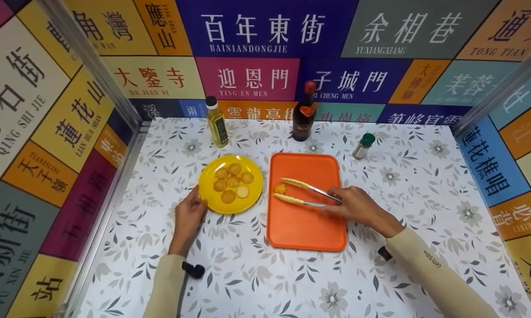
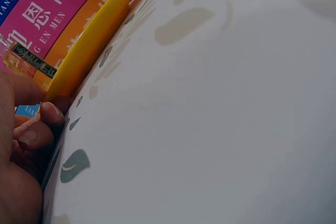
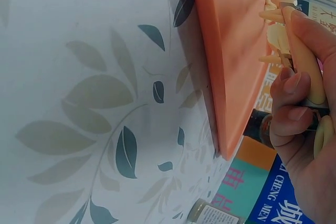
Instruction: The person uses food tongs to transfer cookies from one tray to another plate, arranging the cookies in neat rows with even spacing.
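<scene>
My left hand (image 1: 190,215) pinches the near-left rim of a round yellow plate (image 1: 253,196), with thumb and fingers at its edge in the left wrist view. On the plate lie several cookies (image 1: 233,181), some swirled, others flat and round. With my right hand (image 1: 358,206) I grip metal tongs (image 1: 291,200) that have cream-coloured tips. Those tips are spread on either side of a single swirled cookie (image 1: 280,188) over the left part of an orange tray (image 1: 307,229). In the right wrist view, fingers and thumb wrap round the cream handle of the tongs.
Behind the plate stands an oil bottle (image 1: 218,126) with a black cap. A dark bottle (image 1: 304,115) with a red top is behind the tray, and a small green-capped jar (image 1: 363,148) stands at the back right. Printed panels wall in the flower-patterned table (image 1: 247,282).
</scene>
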The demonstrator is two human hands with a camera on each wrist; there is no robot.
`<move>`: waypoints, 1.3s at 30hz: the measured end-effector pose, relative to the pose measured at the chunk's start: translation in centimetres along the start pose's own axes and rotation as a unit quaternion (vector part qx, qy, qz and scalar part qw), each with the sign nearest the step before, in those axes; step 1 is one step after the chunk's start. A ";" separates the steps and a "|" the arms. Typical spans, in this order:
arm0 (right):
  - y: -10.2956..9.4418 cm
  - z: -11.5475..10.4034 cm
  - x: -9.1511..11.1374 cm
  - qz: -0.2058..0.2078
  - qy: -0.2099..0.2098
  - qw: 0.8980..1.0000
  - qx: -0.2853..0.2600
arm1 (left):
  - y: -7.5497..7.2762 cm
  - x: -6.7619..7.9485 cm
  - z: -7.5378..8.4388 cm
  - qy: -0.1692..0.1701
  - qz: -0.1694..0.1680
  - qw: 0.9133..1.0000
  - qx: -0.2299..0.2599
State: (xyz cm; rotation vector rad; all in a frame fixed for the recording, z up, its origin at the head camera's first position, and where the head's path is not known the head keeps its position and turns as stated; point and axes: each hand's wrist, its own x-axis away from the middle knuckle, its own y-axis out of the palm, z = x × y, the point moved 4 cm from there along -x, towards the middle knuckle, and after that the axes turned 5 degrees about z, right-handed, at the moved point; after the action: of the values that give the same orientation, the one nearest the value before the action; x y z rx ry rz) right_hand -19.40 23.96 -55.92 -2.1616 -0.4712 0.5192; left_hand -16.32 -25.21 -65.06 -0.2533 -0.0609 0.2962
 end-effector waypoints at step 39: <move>0.6 0.9 0.3 -0.012 0.037 0.999 -0.018 | 0.0 0.2 0.1 0.006 -0.002 1.000 0.004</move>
State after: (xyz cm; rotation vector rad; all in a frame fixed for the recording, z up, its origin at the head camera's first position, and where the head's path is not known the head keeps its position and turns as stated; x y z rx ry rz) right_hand -19.55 24.33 -57.00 -2.1993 -0.4689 0.4196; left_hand -16.12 -25.10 -64.95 -0.2469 -0.0493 0.2904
